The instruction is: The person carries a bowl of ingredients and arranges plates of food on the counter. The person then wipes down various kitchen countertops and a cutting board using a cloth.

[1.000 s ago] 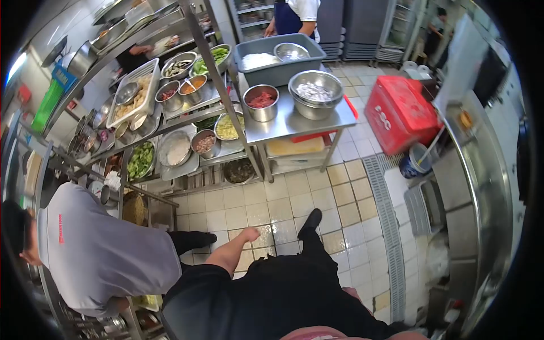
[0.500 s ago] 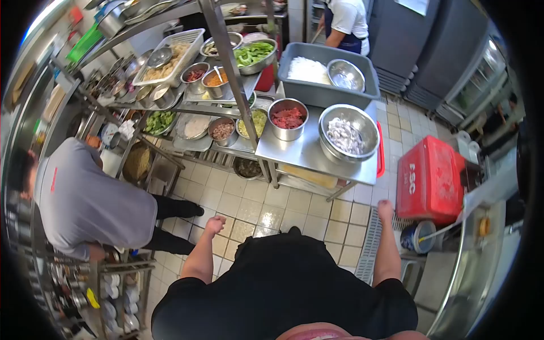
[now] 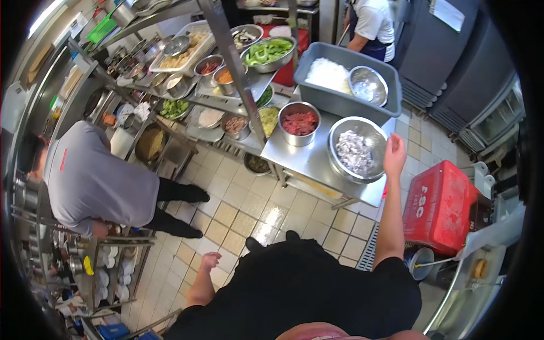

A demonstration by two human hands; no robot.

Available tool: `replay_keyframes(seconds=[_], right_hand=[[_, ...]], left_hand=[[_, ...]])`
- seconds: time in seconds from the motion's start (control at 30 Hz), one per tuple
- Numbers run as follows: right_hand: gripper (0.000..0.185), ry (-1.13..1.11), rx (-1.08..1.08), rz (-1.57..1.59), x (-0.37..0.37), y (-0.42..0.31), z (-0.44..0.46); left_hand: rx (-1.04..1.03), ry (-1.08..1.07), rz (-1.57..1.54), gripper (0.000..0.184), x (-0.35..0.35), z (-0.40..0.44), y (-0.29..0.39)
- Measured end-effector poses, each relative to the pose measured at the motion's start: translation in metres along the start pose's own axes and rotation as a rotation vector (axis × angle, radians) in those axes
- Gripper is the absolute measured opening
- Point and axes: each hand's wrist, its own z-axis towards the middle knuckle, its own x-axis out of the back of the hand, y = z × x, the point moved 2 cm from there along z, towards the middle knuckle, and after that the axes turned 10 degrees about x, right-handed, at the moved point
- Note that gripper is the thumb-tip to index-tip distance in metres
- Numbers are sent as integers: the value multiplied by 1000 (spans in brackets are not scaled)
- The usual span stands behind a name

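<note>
My right hand is at the right side of a large metal bowl, with its fingers extended beside the rim; whether they touch the metal I cannot tell. Pale, greyish-white cut pieces lie inside the bowl. This bowl stands on a steel table, near its front right corner. To its left is a steel pot of red chopped food that looks like raw meat. My left hand hangs low over the tiled floor, its fingers loosely curled with nothing visible in them.
Behind the bowl is a grey tub holding white food and a metal bowl. A red crate stands on the right. A co-worker in grey bends at the left; another person stands at the back. Shelves hold several food containers.
My right hand has risen from over the floor grating to the bowl's right side. My left hand has dropped lower. The view has shifted, and the table appears closer.
</note>
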Motion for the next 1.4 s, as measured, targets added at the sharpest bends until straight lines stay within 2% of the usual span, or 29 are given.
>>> replay_keyframes(seconds=[0.07, 0.13, 0.2, 0.23, 0.3, 0.37, 0.4, 0.47, 0.53, 0.6, 0.73, 0.77, 0.87, 0.9, 0.93, 1.0, 1.07, 1.1, 1.2, 1.3, 1.4], right_hand=[[24, -68, 116, -31, -29, -30, 12], [20, -244, 108, -59, -58, -70, 19], [17, -541, 40, -5, -100, -102, 16], [16, -659, 89, -22, -126, -119, 8], [16, -783, 343, 42, -186, -118, -22], [30, -890, 392, -174, -233, -114, -54], [39, -967, 344, -423, -251, -109, -68], [40, -970, 233, -713, -271, -89, -92], [35, -955, 227, -738, -277, -78, -97], [30, -906, 253, -783, -267, -79, -96], [20, -861, 294, -813, -245, -78, -100], [20, -871, 286, -821, -240, -79, -104], [22, -839, 231, -757, -229, -89, -115], [23, -808, 237, -766, -230, -91, -117], [22, -833, 209, -767, -234, -92, -116], [23, -903, 146, -784, -235, -96, -113], [22, -929, 117, -817, -235, -99, -107], [21, -896, 111, -797, -233, -111, -103], [21, -763, 105, -603, -233, -151, -80], [21, -689, 118, -453, -244, -167, -47], [22, -650, 146, -372, -257, -186, -8]], left_hand=[[373, 76, -196, 26, -14, -44, -5], [430, 57, -204, 24, -32, -63, -33], [460, 12, -245, 24, -51, -77, -44], [268, -39, -132, 24, -55, -77, -53], [197, -146, -198, 24, -76, -60, -102], [419, -257, -553, 26, -95, -36, -137], [241, -264, -330, 27, -95, -38, -131], [-109, -245, 123, 30, -88, -48, -105], [43, -62, -82, 32, -83, -41, -101], [244, -3, -397, 31, -67, -34, -87], [-19, 24, -329, 28, -28, -19, -73], [41, 20, -407, 26, -19, -15, -71], [-174, 76, -145, 23, 3, 9, -81], [12, -40, -533, 21, 9, 14, -77], [241, -11, -471, 22, 12, 16, -75], [241, -60, -392, 27, 22, 22, -76], [-656, 110, 683, 33, 25, 64, -123], [74, -115, 71, 36, 28, 59, -122], [-45, -3, 96, 33, 45, 57, -108], [212, -5, -302, 33, 56, 35, -66], [427, 47, -453, 31, 49, 30, -34]])
